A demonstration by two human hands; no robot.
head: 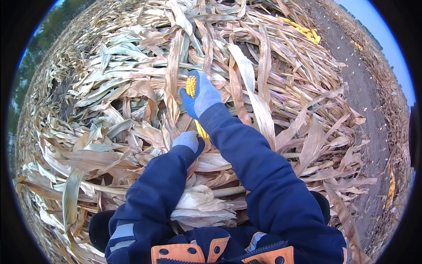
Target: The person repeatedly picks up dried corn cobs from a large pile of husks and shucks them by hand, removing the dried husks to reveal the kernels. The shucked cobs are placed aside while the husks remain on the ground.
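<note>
My right hand, in a blue and grey work glove, is closed around a yellow ear of corn. The bare kernels show between its thumb and fingers. Lower down and closer to me, a second yellow ear of corn lies partly behind my right wrist. My left hand, gloved the same way, is curled against the lower end of that ear. Its fingers are mostly hidden, so its grip on the ear cannot be made out. Dry corn husks and leaves surround both hands.
Cut corn stalks lie in a thick, tangled layer before me. Several husked ears form a row at the upper right. A bare dirt strip with scattered pale bits runs down the right, and more yellow ears lie beyond it.
</note>
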